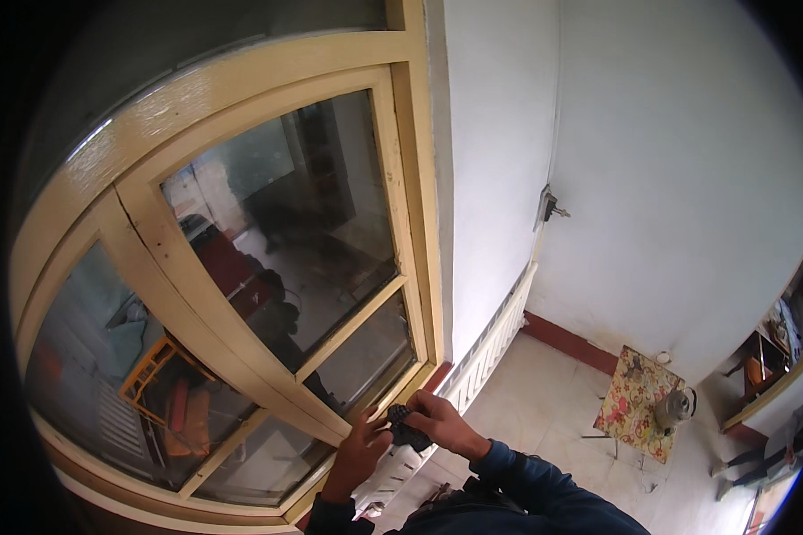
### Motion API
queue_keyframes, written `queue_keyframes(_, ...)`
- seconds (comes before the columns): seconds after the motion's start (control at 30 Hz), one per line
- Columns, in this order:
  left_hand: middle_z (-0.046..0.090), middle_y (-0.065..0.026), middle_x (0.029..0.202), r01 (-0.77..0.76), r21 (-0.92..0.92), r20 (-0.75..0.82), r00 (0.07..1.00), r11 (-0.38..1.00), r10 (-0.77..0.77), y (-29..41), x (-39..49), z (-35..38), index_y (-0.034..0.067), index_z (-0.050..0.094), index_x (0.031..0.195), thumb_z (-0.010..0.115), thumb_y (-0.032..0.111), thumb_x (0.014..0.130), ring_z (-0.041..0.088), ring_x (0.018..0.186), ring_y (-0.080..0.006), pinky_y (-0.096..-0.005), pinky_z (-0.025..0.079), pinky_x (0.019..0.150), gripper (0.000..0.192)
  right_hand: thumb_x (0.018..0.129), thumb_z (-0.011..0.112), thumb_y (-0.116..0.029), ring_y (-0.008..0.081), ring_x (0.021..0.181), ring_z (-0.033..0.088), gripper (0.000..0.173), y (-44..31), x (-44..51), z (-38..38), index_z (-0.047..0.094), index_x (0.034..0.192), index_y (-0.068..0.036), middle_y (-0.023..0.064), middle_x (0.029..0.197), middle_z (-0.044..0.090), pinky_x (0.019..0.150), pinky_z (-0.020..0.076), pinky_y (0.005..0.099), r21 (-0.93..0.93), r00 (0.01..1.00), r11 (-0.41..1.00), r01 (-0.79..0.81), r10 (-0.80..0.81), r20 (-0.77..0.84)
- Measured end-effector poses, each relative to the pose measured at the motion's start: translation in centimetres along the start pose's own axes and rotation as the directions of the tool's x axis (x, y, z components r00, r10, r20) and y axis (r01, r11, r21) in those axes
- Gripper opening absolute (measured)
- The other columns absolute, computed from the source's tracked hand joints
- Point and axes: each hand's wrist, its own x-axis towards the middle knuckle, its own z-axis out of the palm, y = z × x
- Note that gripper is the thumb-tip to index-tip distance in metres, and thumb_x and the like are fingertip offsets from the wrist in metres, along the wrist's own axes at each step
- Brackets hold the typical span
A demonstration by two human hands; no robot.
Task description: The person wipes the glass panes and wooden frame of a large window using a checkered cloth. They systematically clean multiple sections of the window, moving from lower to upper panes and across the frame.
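Note:
A crumpled dark checked cloth [408, 435] is bunched between my hands, just inside the window. My right hand [447, 424] pinches it from the right with thumb and fingers. On its left edge, the fingertips of my left hand [358, 455] meet the cloth; whether they grip it is unclear. Both hands are above the white radiator [385, 471], close to the lower corner of the cream-painted wooden window frame [321, 408]. Behind the frame, the window glass [288, 234] shows a dim space and reflections.
The radiator runs along the wall to a valve or bracket [552, 206] near the corner. A small folding table [632, 394] with a flowered top carries a metal kettle [674, 408]. At the far right, another person's legs [756, 465] are visible. An orange frame [167, 378] appears through the left pane.

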Motion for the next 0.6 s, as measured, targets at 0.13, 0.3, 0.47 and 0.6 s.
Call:
queue_keyframes(0.13,0.064,-0.015,0.13,0.132,-0.43,0.105,0.99,0.893,-0.096,-1.1,-0.1,0.9,-0.002,0.046,0.149,0.053,0.008,0.107,0.067,0.118,-0.0215,-0.0397,0.056,0.107,0.044,0.101,0.064,-0.009,0.0103,0.079,0.062,0.013,0.5,-0.4,0.0,0.064,0.112,-0.002,0.0024,0.091,0.066,0.071,0.0501,0.0243,0.427,0.968,0.889,-0.164,0.061,0.245)
queue_keyframes(0.3,0.068,-0.0111,0.122,0.035,-0.412,-0.14,0.985,0.91,-0.101,-0.9,-0.2,1.1,-0.002,0.058,0.133,0.054,0.011,0.11,0.071,0.106,-0.0197,-0.0354,0.061,0.096,0.027,0.105,0.067,-0.017,0.0143,0.089,0.067,0.031,2.0,-1.1,-0.2,0.062,0.13,0.0,0.0071,0.106,0.069,0.075,0.0561,0.0282,0.298,0.988,0.949,-0.098,0.056,0.146)
queue_keyframes(0.47,0.065,-0.0131,0.133,-0.033,-0.407,-0.118,0.993,0.913,-0.017,0.4,-0.4,1.2,0.0,0.048,0.15,0.053,0.004,0.109,0.069,0.114,-0.0189,-0.0329,0.058,0.097,0.041,0.104,0.073,-0.023,0.0177,0.108,0.067,0.052,3.4,-1.9,0.6,0.056,0.145,0.002,0.0095,0.121,0.07,0.085,0.0584,0.033,0.445,0.966,0.871,-0.21,0.115,0.23)
queue_keyframes(0.6,0.061,-0.017,0.144,-0.211,-0.041,-0.237,0.952,0.977,0.196,0.8,-1.1,1.3,0.004,0.044,0.158,0.067,0.011,0.105,0.062,0.131,-0.0244,-0.0367,0.054,0.107,0.058,0.097,0.071,-0.006,0.0193,0.1,0.072,0.037,3.9,-0.8,0.2,0.067,0.133,0.0,0.0144,0.108,0.075,0.086,0.0579,0.0344,-0.052,0.994,0.995,0.083,-0.078,0.081)
